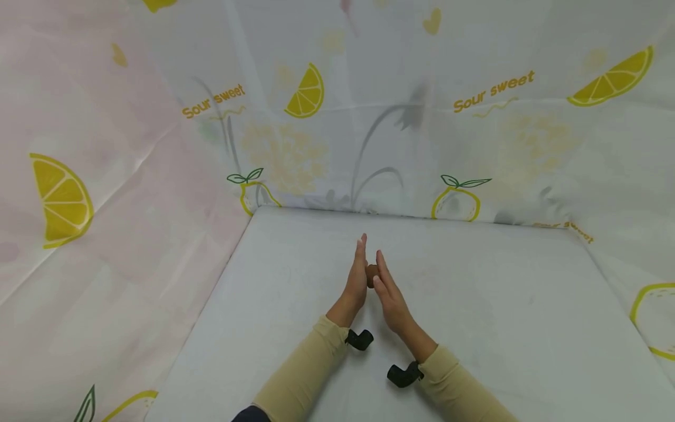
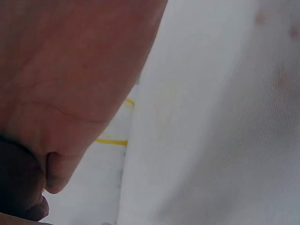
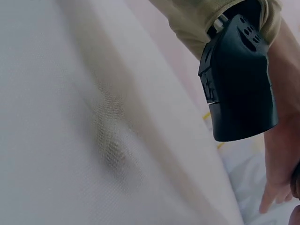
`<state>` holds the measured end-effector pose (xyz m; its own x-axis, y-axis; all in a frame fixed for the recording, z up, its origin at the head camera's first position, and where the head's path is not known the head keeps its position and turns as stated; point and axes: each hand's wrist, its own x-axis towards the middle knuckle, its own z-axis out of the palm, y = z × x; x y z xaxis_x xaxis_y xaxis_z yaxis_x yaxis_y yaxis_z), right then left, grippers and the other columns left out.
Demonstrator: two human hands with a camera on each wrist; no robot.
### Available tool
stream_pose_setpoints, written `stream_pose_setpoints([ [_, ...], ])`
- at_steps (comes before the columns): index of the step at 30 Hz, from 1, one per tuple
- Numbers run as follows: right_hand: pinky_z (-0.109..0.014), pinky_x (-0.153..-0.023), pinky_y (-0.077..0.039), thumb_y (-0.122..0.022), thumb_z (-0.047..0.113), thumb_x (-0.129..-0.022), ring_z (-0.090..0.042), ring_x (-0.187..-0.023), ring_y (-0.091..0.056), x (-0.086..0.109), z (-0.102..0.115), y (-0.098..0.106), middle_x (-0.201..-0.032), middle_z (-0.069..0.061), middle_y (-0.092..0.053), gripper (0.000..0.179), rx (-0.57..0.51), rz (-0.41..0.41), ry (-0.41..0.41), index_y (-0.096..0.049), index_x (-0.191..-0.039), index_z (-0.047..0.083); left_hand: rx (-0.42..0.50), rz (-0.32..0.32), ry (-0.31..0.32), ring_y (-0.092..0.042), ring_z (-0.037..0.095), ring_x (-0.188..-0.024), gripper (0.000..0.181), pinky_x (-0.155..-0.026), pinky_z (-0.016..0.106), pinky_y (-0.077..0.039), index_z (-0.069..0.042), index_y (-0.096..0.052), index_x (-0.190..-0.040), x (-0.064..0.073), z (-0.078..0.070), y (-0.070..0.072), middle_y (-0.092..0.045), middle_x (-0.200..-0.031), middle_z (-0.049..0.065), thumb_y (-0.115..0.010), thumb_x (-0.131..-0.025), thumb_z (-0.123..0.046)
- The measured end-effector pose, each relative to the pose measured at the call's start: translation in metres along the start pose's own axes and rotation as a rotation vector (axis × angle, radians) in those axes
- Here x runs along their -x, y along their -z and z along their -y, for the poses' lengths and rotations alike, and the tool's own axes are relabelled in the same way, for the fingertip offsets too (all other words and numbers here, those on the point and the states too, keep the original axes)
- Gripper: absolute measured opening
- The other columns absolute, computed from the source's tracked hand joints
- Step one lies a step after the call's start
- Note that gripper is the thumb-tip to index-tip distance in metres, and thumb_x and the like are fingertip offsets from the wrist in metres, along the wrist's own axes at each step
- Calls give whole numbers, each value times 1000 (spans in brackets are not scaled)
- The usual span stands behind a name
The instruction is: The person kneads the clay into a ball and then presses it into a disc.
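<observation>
A brown rounded lump (image 1: 372,276) sits between the two palms, above the white table. My left hand (image 1: 358,280) stands on edge with its fingers straight, its palm against the lump's left side. From the right, my right hand (image 1: 392,300) presses toward it with straight fingers, thumb nearer the head camera. In the left wrist view the left palm (image 2: 70,75) fills the upper left and the lump (image 2: 18,178) looks dark below it. Only an edge of the lump (image 3: 296,183) shows in the right wrist view, beside the left hand (image 3: 280,159). Its exact material cannot be told.
A white-covered table (image 1: 474,305) lies beneath the arms. A lemon-print curtain (image 1: 369,117) hangs behind it and along both sides. Black wrist cameras (image 1: 403,375) stick out inward from both beige sleeves (image 1: 306,369).
</observation>
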<state>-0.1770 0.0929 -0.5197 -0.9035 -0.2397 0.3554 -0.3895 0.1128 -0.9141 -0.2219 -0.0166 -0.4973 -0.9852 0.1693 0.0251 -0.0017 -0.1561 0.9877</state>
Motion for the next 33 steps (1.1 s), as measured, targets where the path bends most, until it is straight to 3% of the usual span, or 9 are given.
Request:
stream_pose_setpoints([
  [4, -14, -118, -8, -30, 6, -110, -34, -155, -2, 1, 2, 0, -169, -13, -4, 56, -12, 11, 60, -7, -161, -1, -33, -15, 17, -7, 24, -155, 77, -123, 54, -6, -16, -16, -165, -1, -1, 1, -9, -170, 3, -18, -105, -64],
  [10, -16, -119, -7, -27, 12, -112, -30, -156, 0, -3, 4, 0, -169, -11, -2, 55, -35, 8, 68, -6, -162, 0, -70, 49, 27, -2, 21, -156, 79, -123, 53, -4, -12, -11, -165, -1, 1, 4, -7, -171, 3, -17, -105, -64],
  [18, -18, -119, -7, -22, 13, -112, -28, -156, -1, -16, 7, 6, -169, -13, -3, 53, -4, -56, -20, -6, -161, -2, -75, 143, 41, 0, 21, -156, 84, -123, 54, -3, -17, -9, -165, 3, 4, 1, -4, -171, 1, -17, -102, -72],
  [23, -41, -123, -6, -19, 14, -113, -29, -155, -1, -26, 24, 14, -168, -20, -2, 53, -19, -80, -110, -5, -158, -9, -90, 180, 27, 6, 17, -155, 85, -122, 54, 1, -15, -4, -165, 6, 8, -3, 1, -170, -2, -16, -102, -71],
  [26, -51, -123, -7, -17, 14, -112, -33, -154, -8, -28, 40, 18, -166, -28, -8, 53, -31, -81, -133, -5, -156, -13, -89, 198, 16, 6, 17, -155, 86, -123, 53, 1, -14, -2, -165, 8, 8, -6, 3, -170, -1, -15, -102, -71],
  [28, -51, -123, -7, -16, 15, -112, -33, -154, -9, -28, 48, 20, -165, -29, -9, 54, -28, -77, -148, -5, -156, -14, -62, 209, 8, 8, 17, -155, 86, -123, 51, 1, -13, 0, -165, 10, 7, -7, 4, -170, 0, -16, -103, -71],
  [33, -49, -124, -7, -16, 18, -113, -31, -155, -2, -32, 37, 22, -167, -22, -3, 54, -21, -79, -173, -6, -157, -12, 14, 239, -16, 12, 19, -154, 83, -123, 50, 2, -11, 4, -164, 13, 7, -9, 9, -170, 4, -13, -104, -67],
])
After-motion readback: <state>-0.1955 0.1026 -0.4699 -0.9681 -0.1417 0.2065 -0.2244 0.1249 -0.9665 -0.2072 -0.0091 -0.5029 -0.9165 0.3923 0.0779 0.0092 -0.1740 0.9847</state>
